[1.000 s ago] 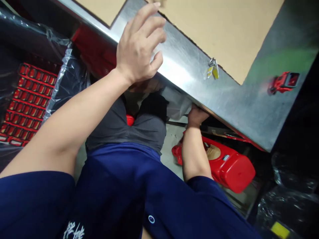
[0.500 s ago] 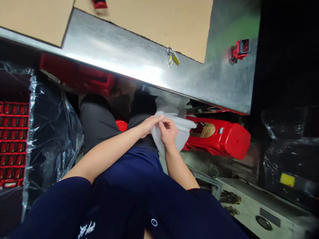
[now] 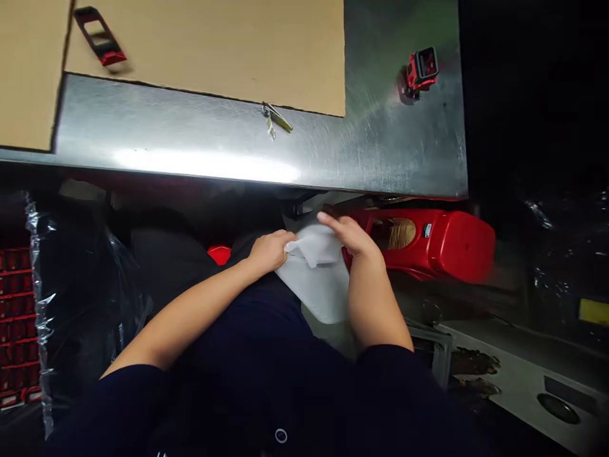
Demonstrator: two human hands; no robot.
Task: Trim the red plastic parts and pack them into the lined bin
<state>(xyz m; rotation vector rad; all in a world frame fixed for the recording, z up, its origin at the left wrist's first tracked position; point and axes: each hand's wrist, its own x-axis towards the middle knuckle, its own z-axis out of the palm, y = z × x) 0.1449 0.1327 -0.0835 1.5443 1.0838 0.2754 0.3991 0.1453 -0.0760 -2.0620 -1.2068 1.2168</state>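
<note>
Over my lap hangs a thin white bag or sheet (image 3: 316,289), crumpled and folded over at its upper part. My left hand (image 3: 272,251) pinches its left upper edge between thumb and fingers. My right hand (image 3: 354,236) is at the upper right of the white material, thumb stretched out and apart. Its other fingers are partly hidden and blurred, so whether they touch the material is unclear. Just beyond the right hand lies a large red plastic container (image 3: 457,244) with an oval opening that shows brown material inside.
The metal table (image 3: 190,139) runs across in front, with cardboard (image 3: 214,51) on it. On it lie a red-and-black frame (image 3: 99,37), small cutters with yellowish handles (image 3: 277,119) and a red-and-black part (image 3: 421,70). Stacked red-and-black pieces (image 3: 19,311) stand at left beside clear plastic film (image 3: 40,317).
My hands have moved apart: before, they met at the white material; now the left holds its edge and the right has shifted right, thumb out. The view has turned, shifting the table leftward.
</note>
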